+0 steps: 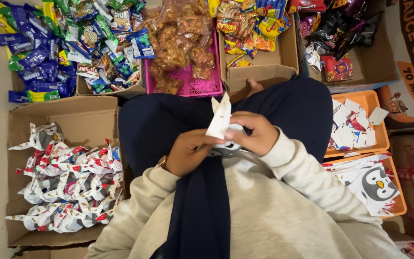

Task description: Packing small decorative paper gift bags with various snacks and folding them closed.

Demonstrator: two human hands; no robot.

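Pinching a folded white paper cone [219, 120] over my lap with both hands — left hand [188, 152] curled around its lower edge, right hand [254, 133] closed on its side — with a cardboard box of folded penguin-print paper cones [68, 182] just off to my left.

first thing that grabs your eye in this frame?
Dead centre, the left hand and right hand pinch a folded white paper piece over a dark-clothed lap. At the left, a cardboard box holds a heap of folded penguin-print packets; at the right, an orange tray holds white cut-outs. Along the top, a pink basket of bagged brown snacks sits between boxes of bright wrappers.
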